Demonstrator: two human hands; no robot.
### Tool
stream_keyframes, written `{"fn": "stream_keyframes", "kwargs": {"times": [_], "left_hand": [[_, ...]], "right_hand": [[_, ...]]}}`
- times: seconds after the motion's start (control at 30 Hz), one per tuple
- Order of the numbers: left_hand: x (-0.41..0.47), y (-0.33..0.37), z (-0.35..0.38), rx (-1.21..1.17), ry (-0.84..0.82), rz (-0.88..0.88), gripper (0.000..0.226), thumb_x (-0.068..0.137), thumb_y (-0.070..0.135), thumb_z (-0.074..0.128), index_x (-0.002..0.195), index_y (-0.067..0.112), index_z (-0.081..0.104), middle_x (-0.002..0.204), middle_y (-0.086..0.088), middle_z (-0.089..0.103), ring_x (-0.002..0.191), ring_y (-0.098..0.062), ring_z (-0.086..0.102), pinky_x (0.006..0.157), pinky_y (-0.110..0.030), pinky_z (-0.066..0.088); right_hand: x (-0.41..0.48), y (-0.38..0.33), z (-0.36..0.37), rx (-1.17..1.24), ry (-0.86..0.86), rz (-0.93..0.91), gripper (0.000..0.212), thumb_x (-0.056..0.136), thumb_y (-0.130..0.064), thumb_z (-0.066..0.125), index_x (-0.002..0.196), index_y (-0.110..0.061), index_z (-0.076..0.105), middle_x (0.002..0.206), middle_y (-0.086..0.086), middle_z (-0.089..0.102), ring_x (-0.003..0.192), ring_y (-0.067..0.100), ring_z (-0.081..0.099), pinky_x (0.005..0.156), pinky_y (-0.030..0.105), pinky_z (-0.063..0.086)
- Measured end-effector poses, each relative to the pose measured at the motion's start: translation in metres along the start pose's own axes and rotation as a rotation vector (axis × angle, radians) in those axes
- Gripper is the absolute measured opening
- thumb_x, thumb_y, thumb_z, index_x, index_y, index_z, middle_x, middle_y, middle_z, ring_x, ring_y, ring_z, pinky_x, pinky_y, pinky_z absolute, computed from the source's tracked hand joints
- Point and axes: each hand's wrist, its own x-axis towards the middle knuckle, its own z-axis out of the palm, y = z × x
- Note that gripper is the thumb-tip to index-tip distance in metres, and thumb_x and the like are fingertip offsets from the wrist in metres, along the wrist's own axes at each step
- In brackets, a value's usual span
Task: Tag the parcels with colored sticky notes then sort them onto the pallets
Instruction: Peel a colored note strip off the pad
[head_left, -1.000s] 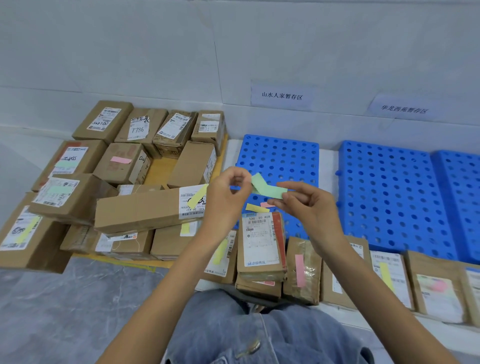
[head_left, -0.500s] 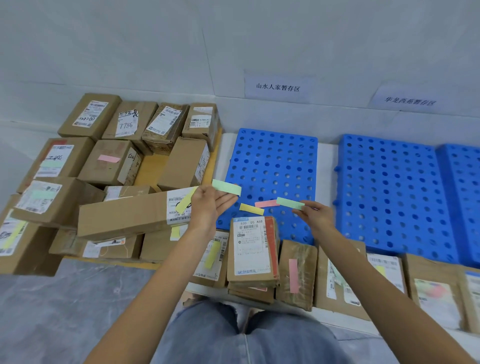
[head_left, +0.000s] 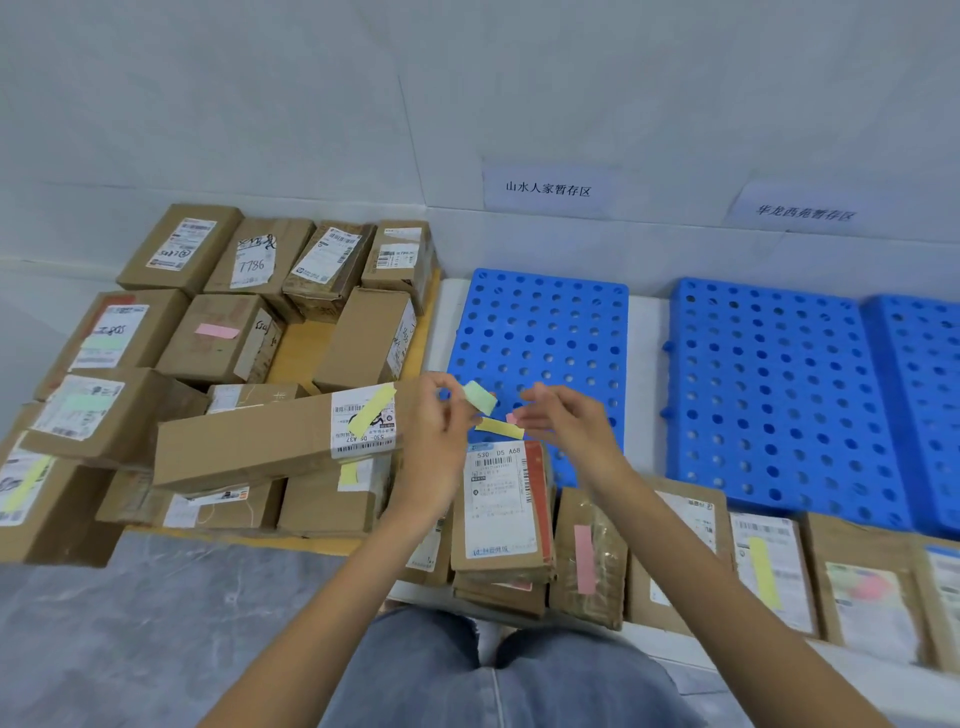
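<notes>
Left hand (head_left: 435, 423) grip clamped on pale green sticky note (head_left: 480, 397), held up over parcel pile. Right hand (head_left: 563, 423) grip apart, loose. Many brown cardboard parcels (head_left: 249, 452) tagged, several bare. Blue perforated plastic pallets (head_left: 540, 322) hold none; sorting seemingly unstarted.

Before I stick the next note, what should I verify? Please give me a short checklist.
1. Green note pinched in left hand: ok.
2. Right hand free: cannot tell, it is blurred.
3. Label of top parcel 530 D5 A68 bears no note: ok.
4. Yellow note lies spare near the hands: ok.
5. Blue pallet has room: ok.
</notes>
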Motion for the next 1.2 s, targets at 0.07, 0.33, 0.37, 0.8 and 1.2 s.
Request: {"fn": "stream_keyframes", "kwargs": {"times": [0.07,0.33,0.37,0.8,1.2], "left_hand": [[-0.009,-0.001,0.002,0.141,-0.069,0.131,0.01,0.101,0.019,0.042,0.093,0.025,0.044,0.086,-0.016,0.062,0.079,-0.029,0.065,0.074,-0.05,0.054],[-0.044,-0.007,-0.004,0.221,-0.23,0.259,0.003,0.094,0.016,0.057,0.095,0.017,0.06,0.109,0.014,0.068,0.105,0.0,0.061,0.092,-0.019,0.046],[-0.047,-0.009,-0.006,0.166,-0.205,0.217,0.006,0.095,0.017,0.056,0.096,0.017,0.062,0.107,0.014,0.068,0.103,0.0,0.061,0.09,-0.017,0.046],[-0.051,-0.059,-0.009,0.34,-0.061,-0.015,0.022,0.08,0.022,0.076,0.092,0.025,0.057,0.09,0.002,0.053,0.08,-0.009,0.052,0.069,-0.014,0.04],[-0.055,-0.082,0.004,0.135,-0.146,-0.323,0.026,0.099,0.023,0.047,0.125,0.021,0.046,0.11,0.009,0.058,0.098,-0.007,0.058,0.081,-0.021,0.047]], "right_hand": [[-0.014,-0.008,0.014,0.101,-0.029,0.002,0.027,0.094,-0.033,0.056,0.103,-0.007,0.061,0.091,0.01,0.072,0.086,0.019,0.07,0.08,0.028,0.057],[-0.028,0.003,0.013,0.001,-0.024,-0.054,0.011,0.091,-0.002,0.057,0.098,-0.01,0.054,0.08,0.008,0.061,0.083,0.019,0.066,0.063,0.022,0.055],[-0.03,0.005,0.01,-0.047,-0.048,-0.079,0.012,0.091,0.002,0.056,0.098,-0.008,0.054,0.079,0.009,0.059,0.079,0.017,0.064,0.06,0.02,0.054],[-0.017,0.047,0.024,-0.793,-0.222,-0.282,0.023,0.085,-0.009,0.068,0.09,-0.016,0.046,0.075,0.0,0.051,0.075,0.013,0.047,0.06,0.019,0.033],[-0.019,0.088,0.014,-0.756,0.254,-0.277,0.042,0.079,-0.03,0.074,0.114,-0.019,0.053,0.116,0.002,0.049,0.111,0.018,0.044,0.091,0.034,0.039]]}}
